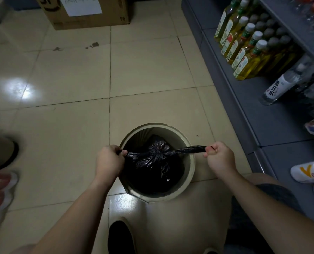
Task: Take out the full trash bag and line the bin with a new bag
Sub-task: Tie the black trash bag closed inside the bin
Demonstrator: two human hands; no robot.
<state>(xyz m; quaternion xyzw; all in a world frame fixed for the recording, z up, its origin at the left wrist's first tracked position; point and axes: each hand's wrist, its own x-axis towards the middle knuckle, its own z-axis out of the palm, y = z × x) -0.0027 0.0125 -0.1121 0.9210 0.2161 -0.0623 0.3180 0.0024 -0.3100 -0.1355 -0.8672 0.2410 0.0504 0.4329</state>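
A round beige bin (190, 167) stands on the tiled floor just in front of me. Inside it sits a full black trash bag (158, 173), its top gathered into a knot at the middle. Two twisted ends of the bag stretch out sideways from the knot. My left hand (109, 162) grips the left end over the bin's left rim. My right hand (219, 156) grips the right end above the right rim. Both ends are pulled taut. No new bag is in view.
A grey shop shelf (258, 114) runs along the right, holding oil bottles (244, 50) and a water bottle (279, 87). A cardboard box (86, 19) stands at the far end of the floor. Another person's shoe (8, 154) is at the left. My own foot (121, 237) is below the bin.
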